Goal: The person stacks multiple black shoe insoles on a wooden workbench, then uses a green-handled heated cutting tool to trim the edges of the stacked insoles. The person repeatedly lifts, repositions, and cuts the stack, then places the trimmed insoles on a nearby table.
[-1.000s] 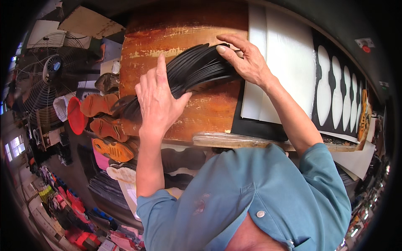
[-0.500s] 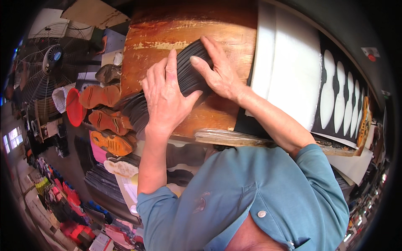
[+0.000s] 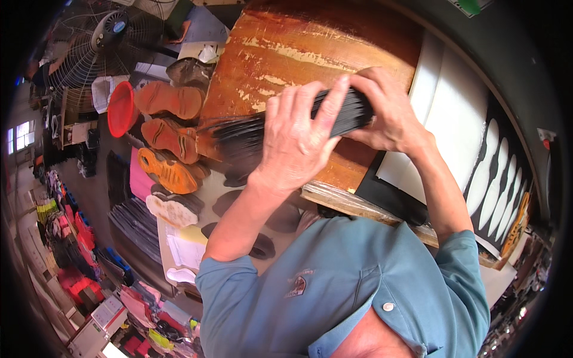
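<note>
Stack of thin black sheets point(image 3: 250, 132), long axis running left-low to right-high above worn orange-brown surface point(image 3: 286, 53): left hand point(image 3: 298, 143) clamped over middle, right hand point(image 3: 388, 113) gripping upper right end, blurred left end free, orange shoe soles point(image 3: 170, 137) beyond.

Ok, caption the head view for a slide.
Both hands, left hand and right hand, grip a stack of black sheets over a worn wooden board.

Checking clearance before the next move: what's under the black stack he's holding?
Under the black stack, the worn orange-brown board. The left hand and right hand cover the stack's middle, hiding any contact.
</note>
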